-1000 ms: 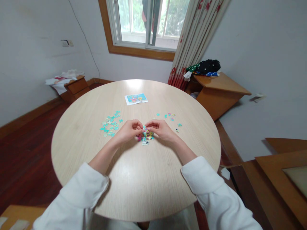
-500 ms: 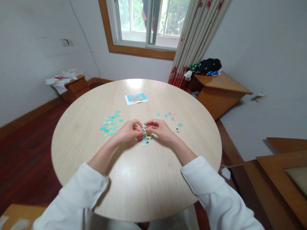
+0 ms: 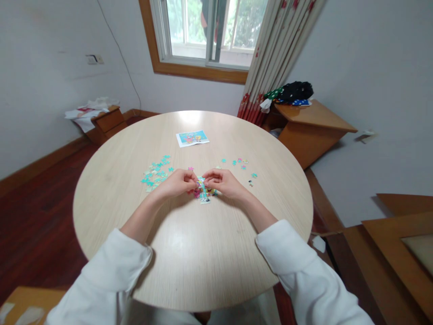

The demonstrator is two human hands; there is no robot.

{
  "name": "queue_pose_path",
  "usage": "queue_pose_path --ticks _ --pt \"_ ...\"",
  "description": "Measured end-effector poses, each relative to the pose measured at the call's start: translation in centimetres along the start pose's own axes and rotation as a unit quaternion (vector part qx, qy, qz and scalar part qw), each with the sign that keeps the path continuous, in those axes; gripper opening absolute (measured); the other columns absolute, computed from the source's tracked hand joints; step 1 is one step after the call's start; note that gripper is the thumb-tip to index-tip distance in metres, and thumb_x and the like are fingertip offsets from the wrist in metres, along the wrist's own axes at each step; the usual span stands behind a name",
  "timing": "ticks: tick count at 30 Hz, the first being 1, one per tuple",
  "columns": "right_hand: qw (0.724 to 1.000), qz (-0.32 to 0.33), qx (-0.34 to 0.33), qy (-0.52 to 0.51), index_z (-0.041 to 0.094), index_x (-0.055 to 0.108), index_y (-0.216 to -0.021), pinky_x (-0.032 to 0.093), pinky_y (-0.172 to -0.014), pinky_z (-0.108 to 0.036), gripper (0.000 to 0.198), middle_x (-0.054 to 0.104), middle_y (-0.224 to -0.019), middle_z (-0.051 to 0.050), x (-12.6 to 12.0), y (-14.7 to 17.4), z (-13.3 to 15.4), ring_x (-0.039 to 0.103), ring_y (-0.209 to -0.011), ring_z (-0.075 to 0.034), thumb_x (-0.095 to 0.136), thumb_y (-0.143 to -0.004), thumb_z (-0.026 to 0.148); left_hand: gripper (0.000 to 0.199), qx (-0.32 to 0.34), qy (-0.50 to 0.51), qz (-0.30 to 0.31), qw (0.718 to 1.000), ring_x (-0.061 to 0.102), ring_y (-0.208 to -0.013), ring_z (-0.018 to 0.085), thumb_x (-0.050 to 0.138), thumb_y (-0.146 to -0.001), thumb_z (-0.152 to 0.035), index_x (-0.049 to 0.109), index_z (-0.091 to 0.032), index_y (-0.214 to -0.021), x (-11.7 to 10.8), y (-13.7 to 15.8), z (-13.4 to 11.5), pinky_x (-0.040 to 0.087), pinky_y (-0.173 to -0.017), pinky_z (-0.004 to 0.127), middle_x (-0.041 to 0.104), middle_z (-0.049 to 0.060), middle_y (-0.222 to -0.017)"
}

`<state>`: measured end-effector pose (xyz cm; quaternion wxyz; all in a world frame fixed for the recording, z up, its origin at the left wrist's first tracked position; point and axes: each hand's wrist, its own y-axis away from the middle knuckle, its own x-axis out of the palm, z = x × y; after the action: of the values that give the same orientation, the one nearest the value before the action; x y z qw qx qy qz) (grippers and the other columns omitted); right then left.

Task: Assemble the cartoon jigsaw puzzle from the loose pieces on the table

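A partly joined jigsaw puzzle (image 3: 204, 196) in teal, pink and yellow lies flat on the round table, right between my hands. My left hand (image 3: 182, 181) is at its upper left edge, thumb and fingers pinched on the puzzle pieces there. From the other side my right hand (image 3: 221, 182) bends its fingers over the top right of the puzzle, thumb and fingertips together on it. The fingers cover part of the picture, and any single piece in them is too small to make out.
Loose teal puzzle pieces (image 3: 157, 171) are scattered to the left. Several more pieces (image 3: 243, 167) lie to the right. A printed picture card (image 3: 192, 138) rests farther back on the wooden table (image 3: 189, 262). Dark clothes (image 3: 296, 92) sit on a cabinet behind.
My left hand has shifted slightly left and its fingers have drawn in. The right fingers now cover more of the yellow part; more of the teal middle shows.
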<state>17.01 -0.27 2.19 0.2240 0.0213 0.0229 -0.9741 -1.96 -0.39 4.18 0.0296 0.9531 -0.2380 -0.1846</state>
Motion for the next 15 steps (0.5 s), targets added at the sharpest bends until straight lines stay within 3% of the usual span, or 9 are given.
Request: queue_pose_path --ticks 6,15 --pt "1.0 -0.01 -0.001 0.002 0.014 0.06 -0.083 0.044 -0.063 -0.025 0.022 0.06 -0.073 0.0 0.1 0.18 0.01 0.055 -0.064 -0.009 0.069 -0.065 0.023 0.011 -0.043 -0.01 0.019 0.999 0.05 -0.047 0.01 0.06 -0.064 -0.023 0.058 -0.014 -0.06 -0.37 0.41 -0.58 0.038 -0.048 0.022 0.057 0.0 -0.051" --pt "1.0 -0.008 -0.005 0.029 0.014 0.061 -0.081 0.043 -0.062 -0.026 0.02 0.06 -0.072 0.0 0.07 0.05 -0.41 0.054 -0.064 -0.01 0.068 -0.065 0.024 0.015 -0.079 -0.029 0.08 0.993 0.051 -0.046 0.009 0.059 -0.064 -0.024 0.063 -0.013 -0.056 -0.31 0.67 -1.01 0.037 -0.044 0.02 0.064 0.004 -0.057"
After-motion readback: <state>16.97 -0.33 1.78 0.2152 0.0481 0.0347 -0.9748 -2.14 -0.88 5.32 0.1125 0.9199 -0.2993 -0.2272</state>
